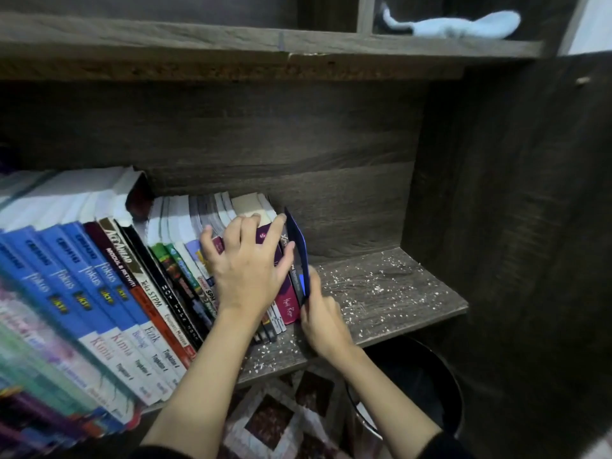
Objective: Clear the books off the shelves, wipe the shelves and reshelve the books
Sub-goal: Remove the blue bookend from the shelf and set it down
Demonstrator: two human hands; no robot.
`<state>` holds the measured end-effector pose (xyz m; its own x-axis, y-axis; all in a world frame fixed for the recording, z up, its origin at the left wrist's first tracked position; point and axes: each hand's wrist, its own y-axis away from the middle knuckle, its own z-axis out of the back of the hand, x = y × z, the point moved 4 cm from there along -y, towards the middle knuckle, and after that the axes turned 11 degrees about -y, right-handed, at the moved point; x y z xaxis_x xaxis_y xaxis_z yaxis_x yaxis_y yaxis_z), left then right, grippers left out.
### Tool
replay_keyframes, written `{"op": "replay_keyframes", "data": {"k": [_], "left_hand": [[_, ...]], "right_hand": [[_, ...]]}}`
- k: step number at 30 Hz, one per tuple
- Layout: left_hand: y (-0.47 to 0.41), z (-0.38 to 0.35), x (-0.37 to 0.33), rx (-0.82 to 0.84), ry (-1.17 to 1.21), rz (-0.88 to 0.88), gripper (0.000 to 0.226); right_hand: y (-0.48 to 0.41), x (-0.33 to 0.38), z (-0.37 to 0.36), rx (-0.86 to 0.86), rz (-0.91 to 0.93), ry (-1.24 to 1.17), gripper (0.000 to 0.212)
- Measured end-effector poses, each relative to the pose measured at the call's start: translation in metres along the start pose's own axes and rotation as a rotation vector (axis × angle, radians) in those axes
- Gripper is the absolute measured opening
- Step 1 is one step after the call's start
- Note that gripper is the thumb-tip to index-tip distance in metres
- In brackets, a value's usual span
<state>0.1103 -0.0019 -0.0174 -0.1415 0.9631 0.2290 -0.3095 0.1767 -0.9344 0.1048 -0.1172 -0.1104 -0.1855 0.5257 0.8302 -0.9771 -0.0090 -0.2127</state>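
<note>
The left hand (246, 270) has its grip curled over the upright purple and maroon paperback books (287, 301) ending the row mid-shelf; the right hand (323, 318) has its grip pinching a thin dark-blue book (298, 240) just beside them, on the speckled dark wooden shelf (397, 293).

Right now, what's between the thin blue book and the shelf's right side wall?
Between the thin blue book and the side wall there is only shelf board dusted with white specks, no books. The head view shows it.

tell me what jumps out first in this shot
Two hands meet mid-shelf: the left hand grips a clump of books, the right hand holds a thin blue book at the row's end. To the right, white specks litter the bare shelf.
</note>
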Motion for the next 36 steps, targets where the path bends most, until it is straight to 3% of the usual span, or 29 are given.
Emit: {"op": "replay_keyframes", "data": {"k": [9,14,22,26,36], "left_hand": [[0.001,-0.003,0.001,-0.037,-0.007,-0.025,0.041],[0.012,-0.007,-0.003,-0.12,-0.018,-0.213,0.031],[0.045,-0.017,-0.01,-0.031,-0.125,-0.538,0.054],[0.056,-0.021,-0.011,0.035,-0.119,-0.719,0.066],[0.048,-0.018,-0.011,0.055,0.004,-0.686,0.062]], "right_hand": [[-0.002,0.002,0.003,0.005,0.007,0.066,0.071],[-0.006,-0.012,0.002,-0.015,0.031,0.024,0.071],[-0.003,-0.02,0.0,-0.058,0.016,0.025,0.04],[-0.006,-0.017,0.0,-0.075,0.017,0.069,0.042],[-0.008,-0.017,0.007,-0.166,0.047,0.133,0.043]]}}
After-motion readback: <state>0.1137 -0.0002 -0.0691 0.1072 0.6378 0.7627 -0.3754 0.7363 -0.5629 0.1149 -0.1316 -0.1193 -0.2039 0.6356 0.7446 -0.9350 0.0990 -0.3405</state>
